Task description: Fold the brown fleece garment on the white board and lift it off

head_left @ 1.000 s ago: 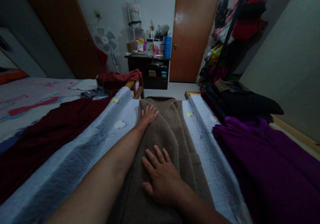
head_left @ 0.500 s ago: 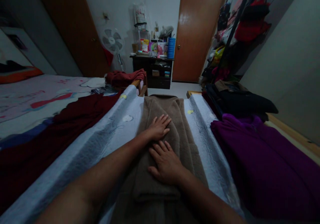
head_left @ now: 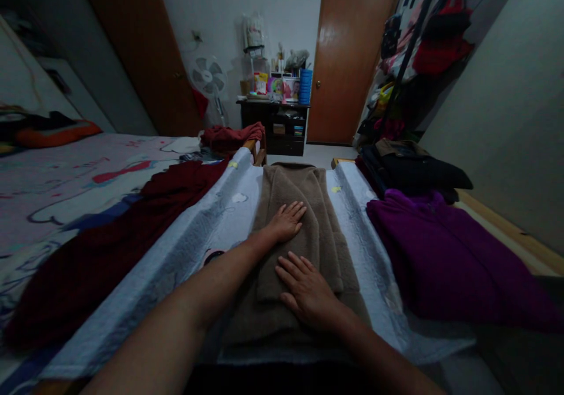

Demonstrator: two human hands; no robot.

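Note:
A brown fleecy garment [head_left: 326, 242] lies folded lengthwise on a light blue-grey patterned cover [head_left: 238, 213], its far end near the cover's far edge. My left hand [head_left: 287, 221] rests flat on the middle of the garment, fingers spread. Nearer to me and a little to the right, my right hand [head_left: 306, 289] lies palm down on the same cloth, its fingers also apart. Neither hand grips anything. Part of a round pink and dark print [head_left: 214, 257] shows beside my left forearm.
A folded purple garment [head_left: 449, 260] lies at the right, with dark folded clothes [head_left: 418, 168] behind it. Dark red cloth [head_left: 132, 236] stretches along the left. Farther back stand a fan [head_left: 208, 76], a black shelf [head_left: 273, 124] and a wooden door [head_left: 339, 60].
The view has shifted, showing more of the cover's near edge. Both hands remain flat on the brown garment, with my right hand slightly farther from my left.

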